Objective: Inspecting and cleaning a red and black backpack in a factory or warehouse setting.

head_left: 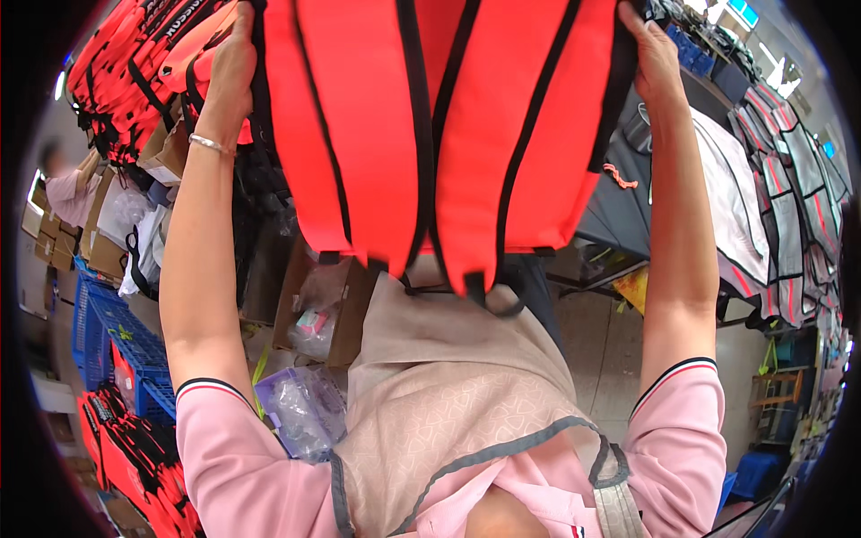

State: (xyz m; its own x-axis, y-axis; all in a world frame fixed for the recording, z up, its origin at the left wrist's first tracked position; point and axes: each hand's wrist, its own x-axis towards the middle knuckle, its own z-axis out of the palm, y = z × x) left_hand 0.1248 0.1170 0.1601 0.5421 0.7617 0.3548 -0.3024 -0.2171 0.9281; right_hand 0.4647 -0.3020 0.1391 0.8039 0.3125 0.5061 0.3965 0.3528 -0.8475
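Observation:
A bright red-orange backpack (pixel 359 117) with black edging hangs in front of me, its two wide shoulder straps facing my chest. The lower strap ends dangle near my lap, slightly blurred. My left hand (pixel 235 67) grips the bag's left side, and my right hand (pixel 653 56) holds the opposite side, with its thumb near the black side panel. Most fingers of both hands are tucked out of sight behind the bag. Its top runs beyond the upper edge of the picture.
Red-and-black pieces (pixel 112 76) are piled at the far left, with more beside blue crates (pixel 126 336). A purple bin (pixel 300 408) of clear plastic bags stands by my left side. At right, a dark table (pixel 619 215) carries an orange cord and white fabric; grey panels (pixel 794 197) lie beyond. Another person (pixel 72 188) is at far left.

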